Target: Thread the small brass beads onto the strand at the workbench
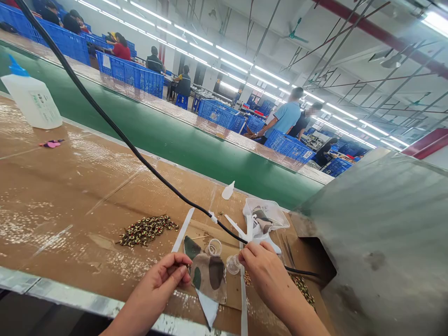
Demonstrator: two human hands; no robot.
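In the head view, camouflage fabric (206, 275) was kept within easy reach between the left fingers (178, 269), pinched together at its edge, and the right fingers (250, 252); whether these gripped the small clear cup (233, 264) could not be told.

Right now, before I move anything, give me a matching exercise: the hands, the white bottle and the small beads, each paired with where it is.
Things:
1. left hand
2. right hand
3. white plastic bottle with blue cap
4. pile of small speckled beads

Places:
A. far left end of the brown workbench
B. next to a small clear plastic cup
C. loose on the bench, left of the fabric
D. at the edge of the camouflage fabric

Pairs: 1-D, 2-B, 3-A, 4-C
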